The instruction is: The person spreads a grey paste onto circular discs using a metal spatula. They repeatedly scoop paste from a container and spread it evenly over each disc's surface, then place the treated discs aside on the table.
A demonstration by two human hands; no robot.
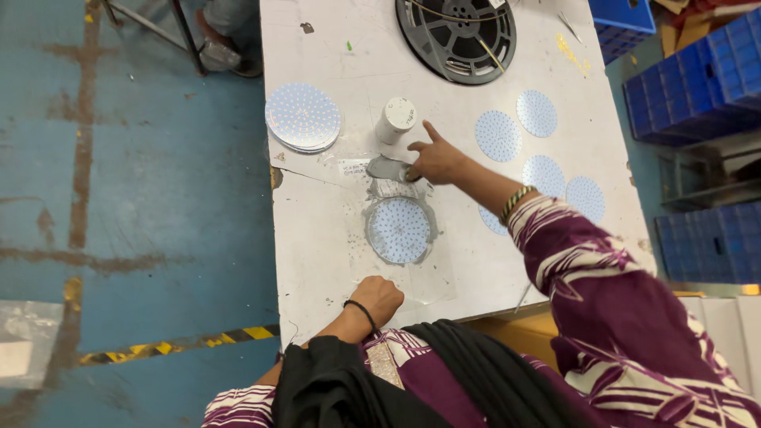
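Right hand (434, 161) grasps a grey paste scraper (387, 168) mid-bench, index finger out, beside the white jar (395, 120). Left hand (379, 297) clenched, empty, at the bench's near edge, just below the round LED board (399, 230).

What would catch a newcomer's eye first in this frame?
The right hand, reaching to the middle of the white table, presses on a grey paste patch beside a white jar. Just nearer lies a round dotted disc ringed with grey paste. A big black reel sits at the far edge.
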